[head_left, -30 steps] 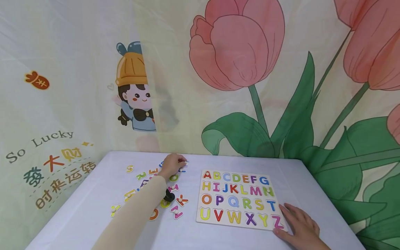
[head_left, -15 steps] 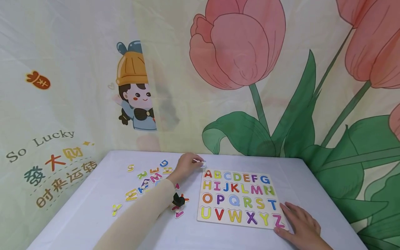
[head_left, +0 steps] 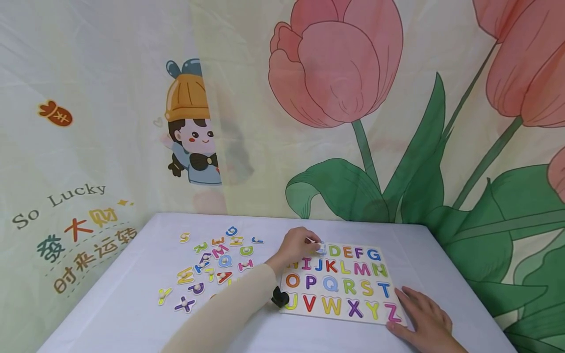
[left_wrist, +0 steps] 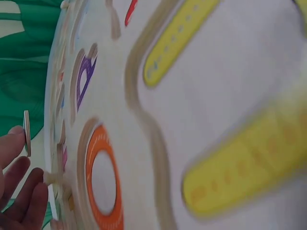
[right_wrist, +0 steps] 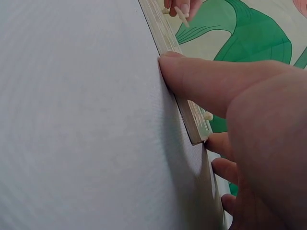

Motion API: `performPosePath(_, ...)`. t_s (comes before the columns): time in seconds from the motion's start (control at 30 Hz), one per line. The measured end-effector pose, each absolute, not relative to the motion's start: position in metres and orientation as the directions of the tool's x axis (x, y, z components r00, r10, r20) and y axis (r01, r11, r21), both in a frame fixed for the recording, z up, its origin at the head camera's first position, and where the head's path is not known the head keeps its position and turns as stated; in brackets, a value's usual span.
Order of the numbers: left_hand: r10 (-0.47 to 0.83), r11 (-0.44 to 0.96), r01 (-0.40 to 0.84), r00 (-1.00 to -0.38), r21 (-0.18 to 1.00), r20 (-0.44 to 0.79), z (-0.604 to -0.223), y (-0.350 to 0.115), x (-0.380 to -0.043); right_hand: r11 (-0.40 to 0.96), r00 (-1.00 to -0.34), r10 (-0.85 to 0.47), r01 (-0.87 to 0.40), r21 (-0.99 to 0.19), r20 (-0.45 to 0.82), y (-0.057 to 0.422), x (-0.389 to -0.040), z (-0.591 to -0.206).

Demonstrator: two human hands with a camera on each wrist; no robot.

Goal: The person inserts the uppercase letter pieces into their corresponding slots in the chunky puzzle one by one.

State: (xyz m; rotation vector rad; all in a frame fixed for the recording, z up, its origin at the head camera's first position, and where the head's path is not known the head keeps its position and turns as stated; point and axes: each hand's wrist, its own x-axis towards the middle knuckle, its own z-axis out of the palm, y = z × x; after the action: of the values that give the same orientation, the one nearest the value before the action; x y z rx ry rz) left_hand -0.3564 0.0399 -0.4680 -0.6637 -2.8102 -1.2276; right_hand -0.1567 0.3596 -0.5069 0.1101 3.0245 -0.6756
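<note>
My left hand (head_left: pixel 299 245) is over the top left of a wooden alphabet board (head_left: pixel 337 316), its fingers pinching a thin letter puzzle piece (left_wrist: pixel 27 133). In the left wrist view the piece stands edge-on, so its letter is hidden. From the head view it overlaps the light blue C area, while the hand covers A and B. My right hand (head_left: pixel 424 318) rests at the board's lower right corner, beside the pink Z (head_left: pixel 392 313). Its thumb (right_wrist: pixel 192 76) touches the front edge and its other fingers lie along the right side.
Several loose letter pieces with pegs lie left of the board, among them a red A (head_left: pixel 224 278), a purple X (head_left: pixel 185 304), a yellow Y (head_left: pixel 164 295) and a blue J (head_left: pixel 257 240). A printed cloth backdrop (head_left: pixel 247 147) hangs behind the white table (head_left: pixel 123 304).
My left hand has moved right from the loose letters at the back to above the board's top row, carrying the piece. The right hand has stayed at the board's corner.
</note>
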Motion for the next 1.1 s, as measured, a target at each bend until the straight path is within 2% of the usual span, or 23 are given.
performPosePath(0.43,0.322,0.670,0.361,-0.929,0.648,0.185,-0.480,0.058,-0.358,0.900,-0.999,0.044,0.043,-0.433,-0.008,0.357,-0.155,-0.505)
performPosePath(0.87,0.322,0.669,0.352,-0.931,0.655,0.172,-0.479,0.062,-0.356,0.907,-0.997,0.062,0.076,-0.414,-0.048,0.359,-0.156,-0.507)
performPosePath(1.1,0.386,0.653,0.371,-0.913,0.661,0.131,-0.472,0.051,-0.358,0.910,-0.996,0.065,0.081,-0.407,-0.053,0.360,-0.156,-0.507)
